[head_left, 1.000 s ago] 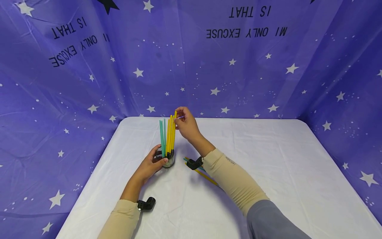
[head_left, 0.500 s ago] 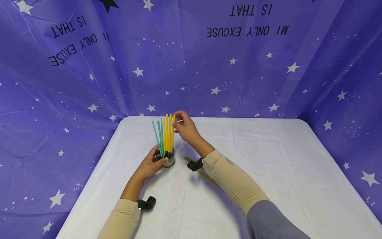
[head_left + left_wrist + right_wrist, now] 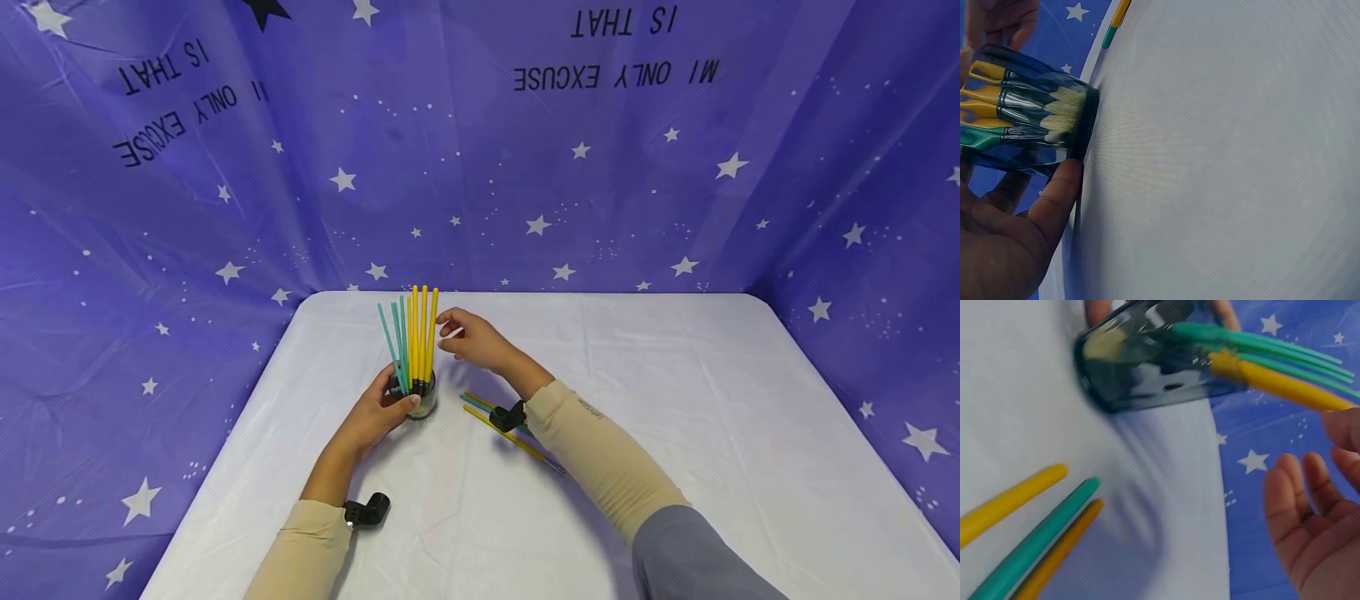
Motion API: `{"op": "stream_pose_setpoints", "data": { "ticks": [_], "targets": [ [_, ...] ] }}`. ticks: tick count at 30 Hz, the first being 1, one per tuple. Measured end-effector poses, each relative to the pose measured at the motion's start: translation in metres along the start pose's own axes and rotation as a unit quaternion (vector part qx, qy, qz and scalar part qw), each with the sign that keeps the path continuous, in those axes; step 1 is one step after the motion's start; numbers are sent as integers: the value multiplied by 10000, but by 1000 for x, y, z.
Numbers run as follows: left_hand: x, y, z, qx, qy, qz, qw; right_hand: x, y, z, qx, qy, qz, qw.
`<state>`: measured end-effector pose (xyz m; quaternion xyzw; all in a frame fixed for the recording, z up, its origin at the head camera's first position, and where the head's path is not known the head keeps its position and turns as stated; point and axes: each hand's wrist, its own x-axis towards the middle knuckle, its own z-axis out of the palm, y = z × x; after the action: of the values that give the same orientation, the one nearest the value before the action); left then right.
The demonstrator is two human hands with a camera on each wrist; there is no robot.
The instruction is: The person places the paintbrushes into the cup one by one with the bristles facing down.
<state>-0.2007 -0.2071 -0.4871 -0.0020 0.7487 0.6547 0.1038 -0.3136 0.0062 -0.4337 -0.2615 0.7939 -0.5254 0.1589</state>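
Clear, dark-tinted glass jar [image 3: 427, 406]: it stands on the white-covered desk [image 3: 675, 417], left of the desk's middle, with long yellow-handled brushes [image 3: 432, 337] and slim teal-handled brushes [image 3: 398, 337] in it, handles up and pale bristles down. The left hand [image 3: 378, 412] keeps its thumb and fingers curled round the jar near its base.

The change is at the right hand [image 3: 480, 343]. Half a second ago it was at the top of the rightmost yellow handle; now it is lower and a little to the right, its fingers loosely bent and parted, apparently holding nothing. In the right wrist view the thumb lines up with the end of that handle, so I cannot rule out a light touch. The handle stands by itself among the others, so I judge that brush's placing finished.

Outside the jar, to its right, 3 brushes lie on the desk: a bright yellow-handled brush [image 3: 1013, 501], a teal-handled brush [image 3: 1038, 540] and an orange-yellow-handled brush [image 3: 1063, 548]. On that evidence the gathering seems only partly done.
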Motion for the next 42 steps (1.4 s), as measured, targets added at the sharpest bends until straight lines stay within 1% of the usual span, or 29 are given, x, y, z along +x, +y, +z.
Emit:
{"op": "stream_pose_setpoints", "data": {
  "ticks": [2,3,5,9,12,16,18,21,25,28,36,42],
  "targets": [
    [0,0,0,-16,10,-10,10000,-2,5,0,-252,-219,132,9994],
    [0,0,-1,-14,19,-15,10000,-2,7,0,-463,-338,193,9982],
    [0,-1,-1,-16,0,-3,10000,-4,11,-1,-861,-609,311,9939],
    [0,-1,-2,-40,-31,22,10000,-8,18,-1,-1667,-1177,526,9776],
    [-1,0,-1,-28,-47,4,10000,-11,20,-2,-2043,-1526,679,9646],
    [-1,1,-1,54,-25,-7,10000,-13,24,-3,-2454,-1922,809,9467],
    [-1,1,-2,97,-10,-4,10000,-12,26,-3,-2563,-2115,849,9394],
    [-1,1,-2,121,29,-31,9999,-12,28,-3,-2643,-2326,906,9316],
    [0,-1,-2,93,1,12,10000,-12,31,-3,-2511,-2445,1125,9298],
    [0,-2,-2,47,-33,4,10000,-13,31,-3,-2406,-2470,1225,9307],
    [-2,-2,-2,23,-35,-13,10000,-17,33,1,-2304,-2323,1056,9390],
    [-2,-2,-2,36,-58,-4,10000,-20,34,3,-2275,-2152,1121,9431]
  ]
}}
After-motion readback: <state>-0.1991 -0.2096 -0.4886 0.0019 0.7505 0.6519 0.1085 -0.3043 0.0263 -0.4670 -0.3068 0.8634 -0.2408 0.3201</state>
